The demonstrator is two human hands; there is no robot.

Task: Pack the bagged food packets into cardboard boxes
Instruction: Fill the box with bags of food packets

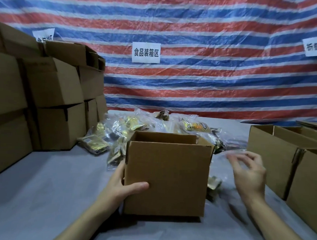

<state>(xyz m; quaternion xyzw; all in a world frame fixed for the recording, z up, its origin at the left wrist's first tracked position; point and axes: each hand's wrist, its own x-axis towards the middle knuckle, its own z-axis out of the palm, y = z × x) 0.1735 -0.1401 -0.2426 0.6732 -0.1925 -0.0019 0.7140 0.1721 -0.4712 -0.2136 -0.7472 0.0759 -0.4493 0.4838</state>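
From your head camera, the open cardboard box [166,178] stands upright on the grey worktop [41,196] straight in front of you. Its top flaps are raised, and from this angle you cannot see what is inside. Your left hand [122,187] grips the box at its lower left corner, with the thumb pressed flat across the front face and the fingers wrapped round the left side, out of sight. Your right hand [248,176] hangs in the air to the right of the box, apart from it. It is blurred, its fingers loosely spread, and it holds nothing you can make out. The pile of bagged food packets [135,129], gold and dark sachets in clear plastic, lies on the worktop just behind the box and spills toward its left side. One more packet [214,184] lies against the box's right wall, below your right hand. A stack of closed boxes [55,97] rises along the left edge of the worktop, and open-topped boxes [279,157] stand at the right. Behind everything hangs a red, white and blue striped tarp [210,85] with a white paper sign [146,52] fixed to it.
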